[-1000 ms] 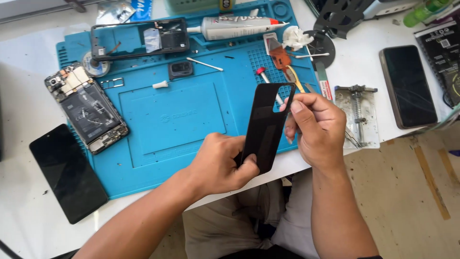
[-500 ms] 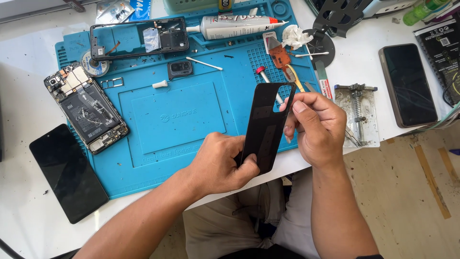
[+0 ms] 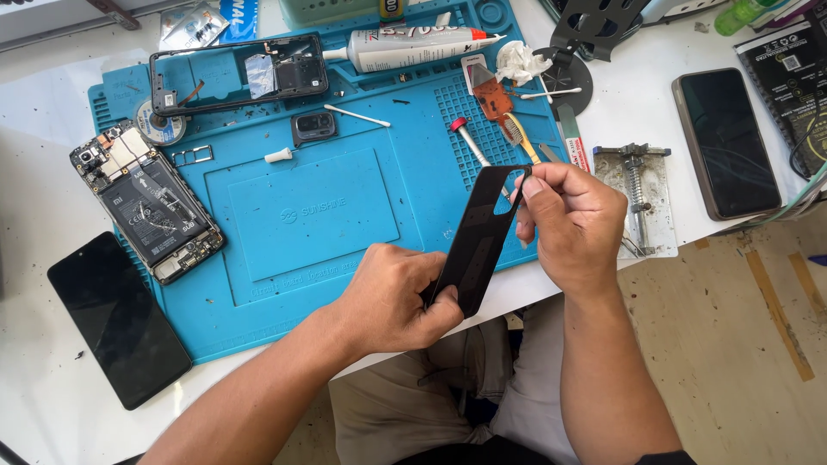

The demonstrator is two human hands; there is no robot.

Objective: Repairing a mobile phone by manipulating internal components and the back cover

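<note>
A black phone back cover [image 3: 482, 237] is held tilted above the front edge of the blue work mat [image 3: 301, 215]. My left hand [image 3: 392, 297] grips its lower end. My right hand [image 3: 573, 220] pinches its upper corner beside the camera cutout. An opened phone body [image 3: 151, 202] with its battery showing lies at the mat's left edge. A black phone frame [image 3: 237, 73] rests at the mat's back left, and a small camera module [image 3: 313, 127] lies just in front of it.
A glue tube [image 3: 413, 47], a red-handled screwdriver [image 3: 469, 142], a brush [image 3: 517, 133] and a cotton swab [image 3: 355, 114] lie on the mat's far side. A black screen [image 3: 116, 319] lies at left. A dark phone [image 3: 725, 142] and a metal clamp [image 3: 636, 194] sit right.
</note>
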